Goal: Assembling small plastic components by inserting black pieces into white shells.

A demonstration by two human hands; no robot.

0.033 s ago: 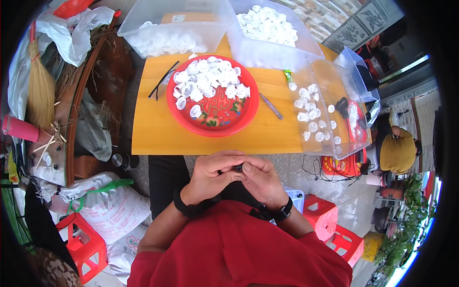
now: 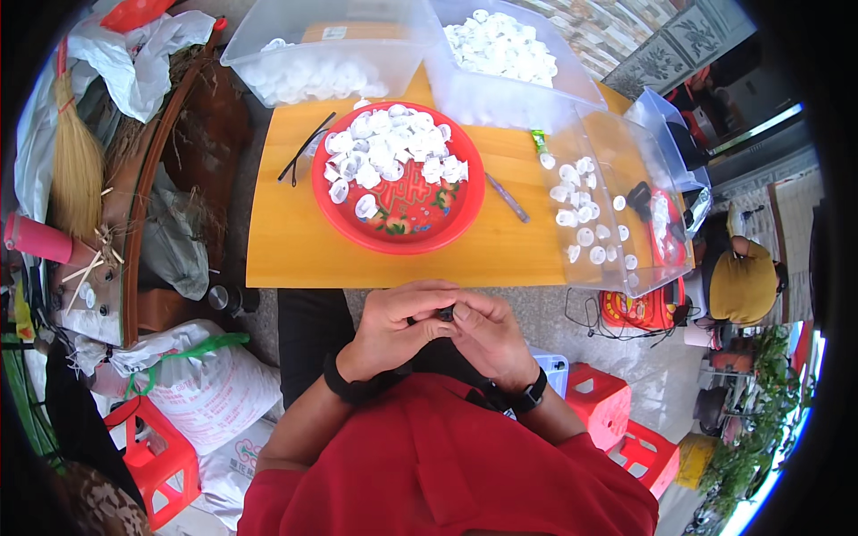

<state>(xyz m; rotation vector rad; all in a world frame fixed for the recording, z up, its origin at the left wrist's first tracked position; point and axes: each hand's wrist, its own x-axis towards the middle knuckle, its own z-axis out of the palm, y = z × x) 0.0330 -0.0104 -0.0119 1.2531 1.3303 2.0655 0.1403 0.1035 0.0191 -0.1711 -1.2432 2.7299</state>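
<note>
View: head, looking down past a red shirt to the table.
Left hand: just off the table's near edge, above the lap; fingers curled, thumb and forefinger drawn together, tips meeting those of the other hand.
Right hand: facing it; thumb and bent forefinger pinching from the other side.
Small dark piece: between the two sets of fingertips, in front of the body, apart from the table; mostly covered, so I can't fairly say what it is.
Red basin: on the table beyond the hands; white round pieces heaped at the far side, patterned floor bare at the near side.
Clear tray: right side of the table; loose white caps scattered singly.
Left bin, right bin: at the far edge, both holding many white pieces.
Slim stick: lying just right of the basin, untouched.
Progress, my judgement: one piece in hand, handling unfinished, not set down; plenty remains in basin and bins. Which heap is worked and which is raw, I cannot tell.
Second person: far right, yellow top, well apart.
</note>
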